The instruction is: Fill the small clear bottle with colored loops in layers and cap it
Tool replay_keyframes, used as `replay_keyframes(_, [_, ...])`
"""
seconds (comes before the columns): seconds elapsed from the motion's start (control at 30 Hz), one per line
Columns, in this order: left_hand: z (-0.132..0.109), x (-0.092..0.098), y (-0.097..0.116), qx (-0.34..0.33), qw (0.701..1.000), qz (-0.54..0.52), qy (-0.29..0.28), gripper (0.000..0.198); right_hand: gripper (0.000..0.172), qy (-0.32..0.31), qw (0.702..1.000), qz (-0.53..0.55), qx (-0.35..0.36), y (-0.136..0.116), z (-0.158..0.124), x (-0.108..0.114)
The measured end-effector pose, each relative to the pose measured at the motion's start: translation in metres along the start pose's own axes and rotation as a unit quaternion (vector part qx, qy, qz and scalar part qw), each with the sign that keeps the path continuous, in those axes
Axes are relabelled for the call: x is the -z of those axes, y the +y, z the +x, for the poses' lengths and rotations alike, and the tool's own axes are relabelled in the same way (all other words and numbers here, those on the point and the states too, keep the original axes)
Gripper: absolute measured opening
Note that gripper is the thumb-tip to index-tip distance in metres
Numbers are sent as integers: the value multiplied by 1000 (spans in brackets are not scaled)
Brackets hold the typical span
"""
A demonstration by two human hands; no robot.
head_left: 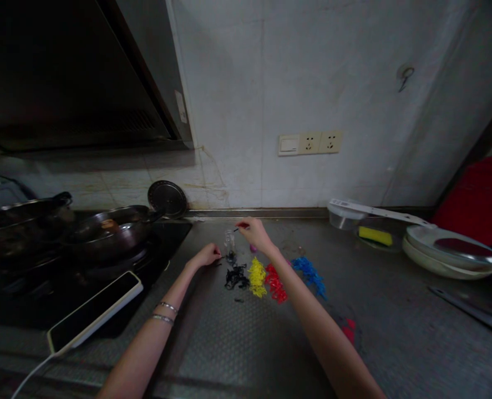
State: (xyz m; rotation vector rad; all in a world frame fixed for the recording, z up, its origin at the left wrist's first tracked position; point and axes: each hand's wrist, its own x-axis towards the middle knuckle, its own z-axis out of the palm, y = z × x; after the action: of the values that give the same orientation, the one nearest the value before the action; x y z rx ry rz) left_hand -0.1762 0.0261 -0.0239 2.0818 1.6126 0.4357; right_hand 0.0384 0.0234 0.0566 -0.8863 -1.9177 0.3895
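Observation:
A small clear plastic bottle (229, 242) stands on the counter with some dark bits near its bottom. Just right of its top, my right hand (252, 231) pinches a thin black band. To the bottle's lower left, my left hand (207, 255) is low over the counter, fingertips pinched around what looks like another black band. Loose piles of small rubber bands lie in front: black (236, 277), yellow (257, 277), red (275, 283) and blue (309, 275). My right forearm passes over part of the red and blue piles. A purple bit (253, 248) lies behind the yellow pile.
On the left are a cooktop with pans (104, 235) and a white-edged phone (96, 310) on a cable. A round dark lid (167, 198) leans on the wall. To the right are a plastic tub (345, 219), yellow sponge (374, 236), stacked bowls (441, 260) and knife (470, 310).

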Motion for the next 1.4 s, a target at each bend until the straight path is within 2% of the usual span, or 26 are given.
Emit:
replay_keyframes(0.1, [-2, 10, 0, -14, 1000, 11, 19, 18, 23, 24, 999, 38, 15, 0, -1, -7])
replay_keyframes(0.23, [-3, 38, 9, -26, 995, 25, 97, 19, 21, 58, 996, 60, 37, 0, -3, -17])
replay_keyframes(0.37, [-8, 70, 39, -69, 983, 36, 169, 18, 21, 65, 995, 60, 54, -3, -6, -22])
replay_keyframes(0.5, [-14, 86, 76, -136, 963, -4, 232, 19, 22, 50, 994, 67, 72, -6, -8, -24])
replay_keyframes(0.57, [-15, 85, 89, -158, 961, -18, 227, 19, 23, 43, 994, 70, 75, -6, -9, -25])
replay_keyframes(0.67, [-12, 79, 96, -160, 960, -34, 225, 19, 24, 40, 994, 71, 73, -3, -9, -28])
replay_keyframes(0.97, [0, 63, 81, -162, 961, -58, 214, 25, 25, 32, 993, 82, 79, 3, -11, -32])
replay_keyframes(1.23, [-3, 53, 82, -133, 975, -85, 159, 25, 26, 40, 994, 75, 66, -2, -8, -19])
replay_keyframes(1.4, [-4, 55, 70, -131, 968, -121, 175, 28, 25, 44, 995, 67, 65, -1, -6, -11])
